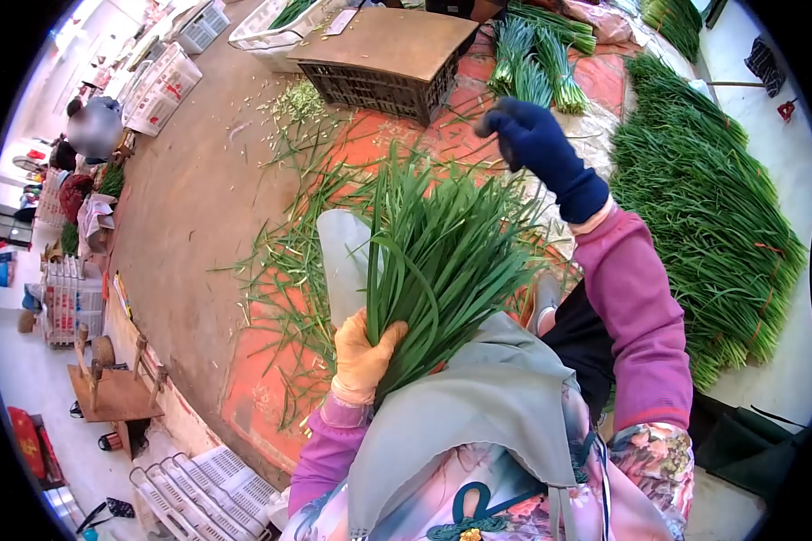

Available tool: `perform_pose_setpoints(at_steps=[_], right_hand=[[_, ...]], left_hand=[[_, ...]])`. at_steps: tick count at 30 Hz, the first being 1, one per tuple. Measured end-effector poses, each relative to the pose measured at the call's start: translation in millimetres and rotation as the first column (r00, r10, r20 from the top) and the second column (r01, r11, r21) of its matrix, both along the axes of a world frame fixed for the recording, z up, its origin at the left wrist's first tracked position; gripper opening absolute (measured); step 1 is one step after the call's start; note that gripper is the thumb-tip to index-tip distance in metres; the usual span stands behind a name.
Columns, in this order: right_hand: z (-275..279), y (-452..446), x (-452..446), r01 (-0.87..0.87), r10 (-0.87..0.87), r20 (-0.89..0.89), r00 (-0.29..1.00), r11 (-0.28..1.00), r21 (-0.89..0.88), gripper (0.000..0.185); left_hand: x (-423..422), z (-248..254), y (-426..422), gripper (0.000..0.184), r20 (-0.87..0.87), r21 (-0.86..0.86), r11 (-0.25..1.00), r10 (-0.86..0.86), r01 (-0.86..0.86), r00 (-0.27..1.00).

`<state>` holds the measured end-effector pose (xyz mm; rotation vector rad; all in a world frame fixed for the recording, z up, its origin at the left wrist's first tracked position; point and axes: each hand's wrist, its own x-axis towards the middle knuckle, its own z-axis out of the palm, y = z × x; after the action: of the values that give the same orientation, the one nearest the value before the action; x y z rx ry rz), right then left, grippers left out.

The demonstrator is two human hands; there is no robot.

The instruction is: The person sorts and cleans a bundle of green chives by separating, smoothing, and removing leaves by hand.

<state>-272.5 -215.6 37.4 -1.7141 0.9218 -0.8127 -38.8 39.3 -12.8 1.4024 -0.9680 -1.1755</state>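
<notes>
My left hand [367, 353], in a yellow-orange glove, is closed around a thick bunch of garlic chives [442, 270]. The green leaves fan out upward over my lap and the grey apron [460, 406]. My right hand [525, 144], in a navy glove with dark fingertips, is raised beyond the bunch, apart from it. Its fingers are bent with a gap between them, and nothing shows in it. Loose chive leaves [289, 298] lie scattered on the orange sheet [262, 374] below.
A large pile of chives [704, 216] lies at right. Tied bundles [550, 68] rest at the far side, near an upturned dark crate [379, 86] topped with a board. White baskets [162, 90], a wooden stool [113, 392] and another person [95, 131] are at left.
</notes>
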Motion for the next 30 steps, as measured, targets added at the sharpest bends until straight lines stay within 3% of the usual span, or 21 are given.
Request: perform_pose_setpoints(at_steps=[2, 4, 6, 8, 9, 10, 11, 12, 14, 15, 16, 18, 20, 22, 26, 28, 29, 30], right_hand=[[5, 3, 6, 0.065, -0.075, -0.052, 0.996, 0.985, -0.159, 0.014], [7, 15, 18, -0.144, -0.034, -0.3, 0.953, 0.822, -0.551, 0.023], [14, 21, 26, -0.395, -0.018, -0.609, 0.793, 0.746, -0.537, 0.046], [-7, 16, 30, -0.463, 0.058, -0.557, 0.829, 0.629, -0.624, 0.039], [-16, 8, 31, -0.539, 0.19, -0.546, 0.816, 0.591, -0.6, 0.028], [-15, 3, 29, -0.54, 0.195, -0.543, 0.817, 0.591, -0.6, 0.028], [-11, 0, 24, -0.423, 0.332, -0.295, 0.896, 0.84, -0.34, 0.02], [-7, -3, 17, -0.342, 0.343, -0.009, 0.939, 0.939, 0.017, 0.015], [15, -10, -2, -0.144, 0.142, 0.271, 0.952, 0.989, -0.014, 0.017], [22, -3, -4, 0.004, 0.01, 0.232, 0.973, 0.998, -0.06, 0.02], [34, 10, -6, 0.0, 0.002, 0.209, 0.978, 1.0, -0.008, 0.018], [44, 34, -10, -0.108, 0.103, -0.033, 0.994, 0.949, -0.297, 0.017], [46, 58, -3, -0.268, 0.238, -0.14, 0.961, 0.684, -0.678, 0.025], [62, 88, -3, -0.484, 0.045, -0.594, 0.804, 0.63, -0.607, 0.036], [11, 93, 4, -0.543, -0.11, -0.738, 0.666, 0.607, -0.581, 0.034], [1, 83, 5, -0.579, -0.057, -0.713, 0.699, 0.542, -0.61, 0.023], [-4, 81, 6, -0.326, 0.1, -0.421, 0.901, 0.797, -0.508, 0.018], [-7, 78, 6, -0.127, 0.119, -0.048, 0.992, 0.963, -0.237, 0.016]], left_hand=[[2, 5, 0, 0.022, 0.055, -0.002, 0.999, -0.032, 0.032, 0.998], [1, 6, 1, 0.022, 0.109, -0.002, 0.998, -0.069, 0.069, 0.992], [1, 4, 0, 0.021, 0.086, 0.01, 0.996, -0.086, 0.085, 0.993], [-1, 4, -1, 0.021, 0.112, -0.005, 0.996, -0.091, 0.092, 0.989], [-1, 4, 0, 0.021, 0.139, -0.017, 0.995, -0.092, 0.096, 0.986], [0, 4, 1, 0.021, 0.141, -0.013, 0.996, -0.088, 0.091, 0.986], [2, 3, 1, 0.021, 0.177, -0.014, 0.995, -0.092, 0.096, 0.98], [2, 3, 1, 0.021, 0.211, -0.014, 0.995, -0.094, 0.099, 0.973], [4, 3, 0, 0.021, 0.236, 0.01, 0.995, -0.102, 0.102, 0.967], [5, 3, -1, 0.022, 0.261, 0.031, 0.993, -0.114, 0.11, 0.959], [5, 4, -3, 0.022, 0.258, 0.034, 0.993, -0.115, 0.109, 0.959], [3, 4, -5, 0.022, 0.271, 0.026, 0.994, -0.111, 0.108, 0.956], [4, 1, -6, 0.023, 0.288, 0.04, 0.993, -0.116, 0.109, 0.951], [2, 0, -7, 0.022, 0.236, 0.066, 0.989, -0.145, 0.133, 0.961], [-2, -5, -10, 0.025, 0.173, 0.053, 0.994, -0.108, 0.101, 0.979], [-4, -4, -11, 0.025, 0.19, 0.045, 0.995, -0.101, 0.094, 0.977], [-5, -4, -11, 0.025, 0.201, 0.039, 0.995, -0.097, 0.091, 0.975], [-5, -5, -11, 0.025, 0.204, 0.041, 0.996, -0.084, 0.077, 0.975]])
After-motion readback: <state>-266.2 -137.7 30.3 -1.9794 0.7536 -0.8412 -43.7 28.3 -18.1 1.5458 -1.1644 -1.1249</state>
